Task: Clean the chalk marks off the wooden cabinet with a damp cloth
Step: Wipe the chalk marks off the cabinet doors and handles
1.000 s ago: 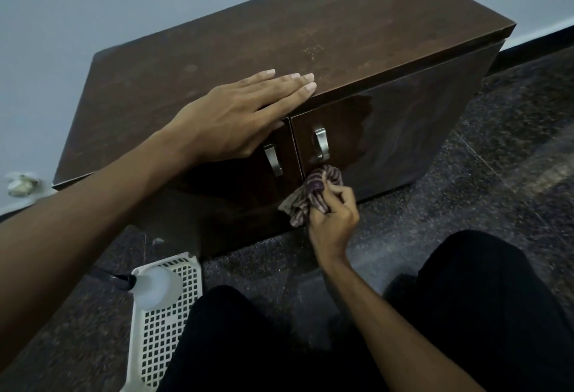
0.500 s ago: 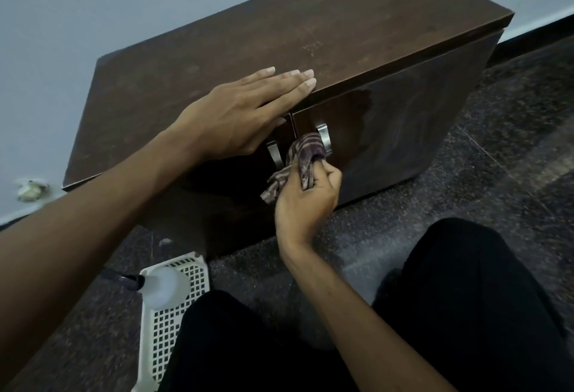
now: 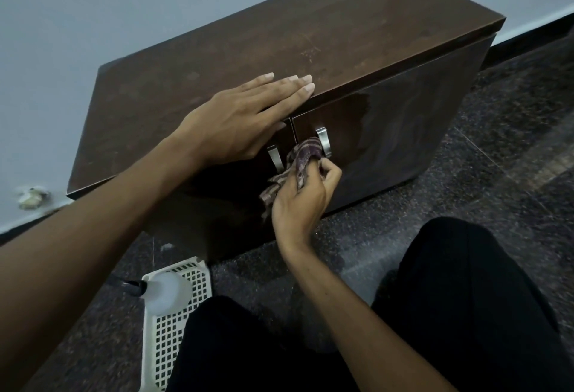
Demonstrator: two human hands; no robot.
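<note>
A pale blue-grey wall (image 3: pixel 124 3) fills nine to one o'clock, with dark skirting (image 3: pixel 528 42) at two. Dark speckled stone floor (image 3: pixel 512 158) spreads from three to seven, under dim light.

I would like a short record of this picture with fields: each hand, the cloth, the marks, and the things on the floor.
left hand: flat on the cabinet top, fingers straight
right hand: grips the cloth
cloth: striped, bunched, at the cabinet front beside a metal handle
marks: faint, pale, on the top beyond the left hand
floor: white basket, pale bottle over its far end
</note>
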